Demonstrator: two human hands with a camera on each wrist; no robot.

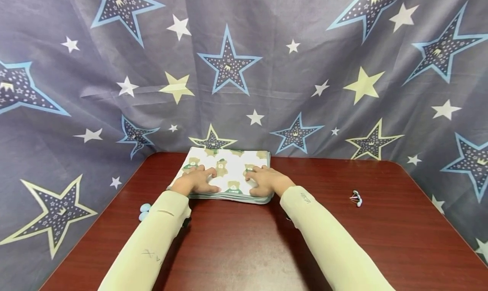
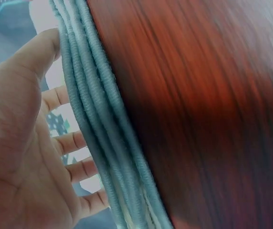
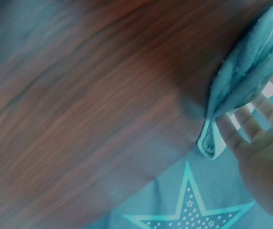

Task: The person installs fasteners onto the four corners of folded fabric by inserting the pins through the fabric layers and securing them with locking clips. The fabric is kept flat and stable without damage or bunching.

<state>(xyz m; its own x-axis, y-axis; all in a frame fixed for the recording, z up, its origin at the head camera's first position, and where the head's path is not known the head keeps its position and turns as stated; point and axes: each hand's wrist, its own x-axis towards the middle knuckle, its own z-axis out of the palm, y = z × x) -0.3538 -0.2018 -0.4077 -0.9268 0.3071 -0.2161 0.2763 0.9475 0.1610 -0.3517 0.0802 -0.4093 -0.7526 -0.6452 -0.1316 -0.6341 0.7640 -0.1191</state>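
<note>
A white blanket [image 1: 233, 172] printed with teddy bears lies folded in a rectangle at the far side of the table. Its pale teal edging shows as several stacked layers [image 2: 96, 102] in the left wrist view. My left hand [image 1: 196, 181] rests with spread fingers on its left front part, thumb along the front edge. On the front right corner rests my right hand [image 1: 268, 181], its fingers loosely bent over the top. In the right wrist view, the blanket's folded corner [image 3: 243, 71] loops out beside the right hand [image 3: 265, 143].
The reddish-brown wooden table [image 1: 236, 244] meets a grey star-printed curtain [image 1: 244, 104] at the back. Small light blue rounded pieces [image 1: 145, 211] lie by the left sleeve. To the right lies a small bunch of thin pins with pale blue heads [image 1: 357, 198].
</note>
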